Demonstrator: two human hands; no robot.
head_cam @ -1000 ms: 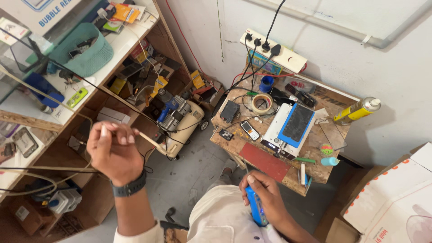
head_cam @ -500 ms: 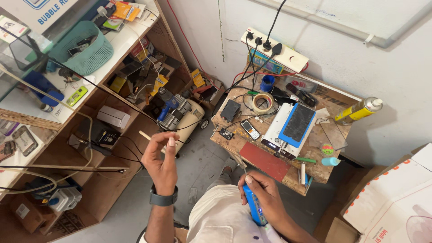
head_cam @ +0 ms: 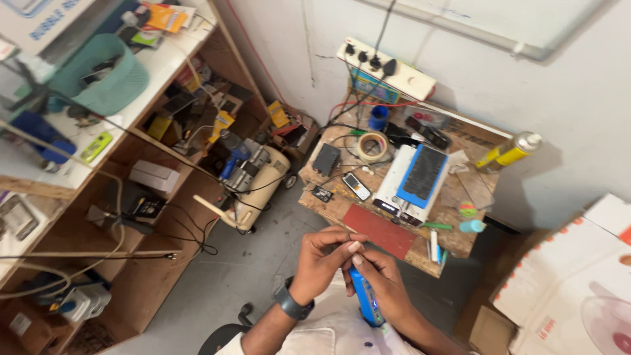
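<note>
Head view: both hands' fingers [head_cam: 351, 248] pinched together.

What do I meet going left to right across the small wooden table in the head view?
Black box → roll of tape → white machine with a blue-edged black pad → yellow spray can.

Blue tool [head_cam: 366, 299] partly hidden by right hand [head_cam: 384, 289]; tip unclear.
</note>
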